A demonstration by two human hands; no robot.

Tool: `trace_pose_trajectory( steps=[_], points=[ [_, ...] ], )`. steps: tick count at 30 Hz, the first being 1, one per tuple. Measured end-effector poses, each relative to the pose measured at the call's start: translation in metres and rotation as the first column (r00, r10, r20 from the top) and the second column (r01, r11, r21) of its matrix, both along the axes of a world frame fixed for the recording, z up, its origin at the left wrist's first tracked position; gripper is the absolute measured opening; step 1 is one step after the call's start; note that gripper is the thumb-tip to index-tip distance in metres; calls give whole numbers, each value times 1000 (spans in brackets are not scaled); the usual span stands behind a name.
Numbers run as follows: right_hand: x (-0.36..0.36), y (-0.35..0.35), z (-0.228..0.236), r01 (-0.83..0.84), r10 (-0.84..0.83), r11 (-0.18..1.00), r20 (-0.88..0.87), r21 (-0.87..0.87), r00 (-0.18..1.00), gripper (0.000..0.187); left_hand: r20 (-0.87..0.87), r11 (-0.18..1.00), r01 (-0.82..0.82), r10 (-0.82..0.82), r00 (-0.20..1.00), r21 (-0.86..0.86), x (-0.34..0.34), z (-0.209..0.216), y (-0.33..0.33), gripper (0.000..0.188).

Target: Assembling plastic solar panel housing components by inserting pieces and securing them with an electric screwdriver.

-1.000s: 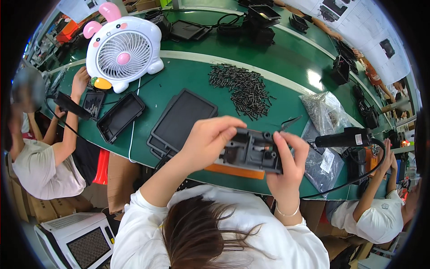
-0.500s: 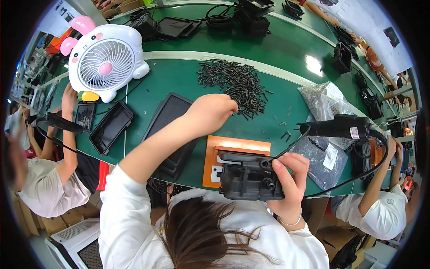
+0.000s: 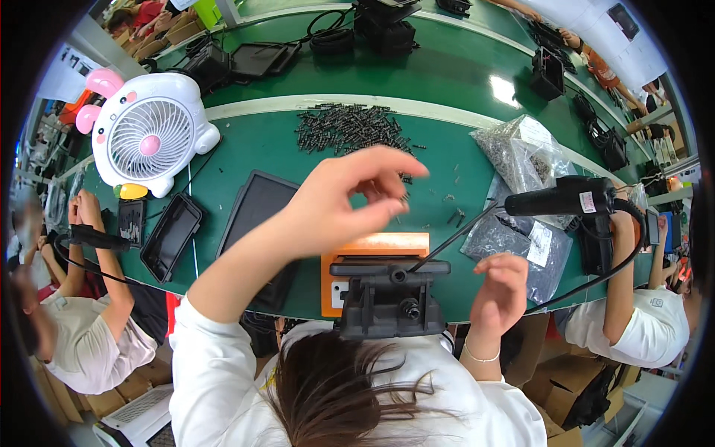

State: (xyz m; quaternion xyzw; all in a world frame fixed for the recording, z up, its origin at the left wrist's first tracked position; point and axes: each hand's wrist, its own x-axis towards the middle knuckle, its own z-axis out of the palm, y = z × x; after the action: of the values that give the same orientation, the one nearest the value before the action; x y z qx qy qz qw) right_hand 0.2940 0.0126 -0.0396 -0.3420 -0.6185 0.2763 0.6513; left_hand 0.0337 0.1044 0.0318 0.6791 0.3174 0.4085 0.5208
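A black plastic housing (image 3: 391,302) with round screw posts rests at the table's near edge, against an orange fixture block (image 3: 402,243). My left hand (image 3: 342,197) hovers above and beyond it, thumb and forefinger apart; I make out nothing held between them. To the right of the housing, my right hand (image 3: 500,294) is raised off it with loosely curled, parted fingers and no object in it. A pile of black screws (image 3: 350,127) lies beyond my left hand. From near the nose of a black pistol-shaped power tool (image 3: 551,200), a thin dark rod or cord slants to the housing's top.
A white fan with pink ears (image 3: 149,138) stands at the far left. Near it are a black open tray (image 3: 173,238) and flat black panels (image 3: 257,216). Clear plastic bags (image 3: 521,160) lie right. Co-workers sit on both sides; a black cable (image 3: 588,290) loops at the right.
My right hand has let go of the housing and moved right. My left hand has come back from the screw pile, its fingers opening. The view has shifted slightly.
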Motion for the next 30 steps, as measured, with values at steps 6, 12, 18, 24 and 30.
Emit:
trace_pose_trajectory(
  steps=[6,12,18,24,30],
  points=[
    [6,9,0,115,-115,993,-20,1,993,28,-100,922,-30,74,992,387,14,21,-46,19],
    [10,10,0,209,-209,978,-18,17,978,25,-30,868,-122,156,987,482,11,14,-53,17],
    [27,13,-1,428,-428,904,-83,-14,900,25,-122,730,-123,274,954,673,11,17,-62,19],
    [42,44,4,714,-704,700,192,24,684,72,-169,808,-38,169,971,588,9,15,-64,23],
    [23,102,19,425,-414,890,97,-163,905,55,108,984,-173,167,980,52,14,0,-75,61]
  ],
)
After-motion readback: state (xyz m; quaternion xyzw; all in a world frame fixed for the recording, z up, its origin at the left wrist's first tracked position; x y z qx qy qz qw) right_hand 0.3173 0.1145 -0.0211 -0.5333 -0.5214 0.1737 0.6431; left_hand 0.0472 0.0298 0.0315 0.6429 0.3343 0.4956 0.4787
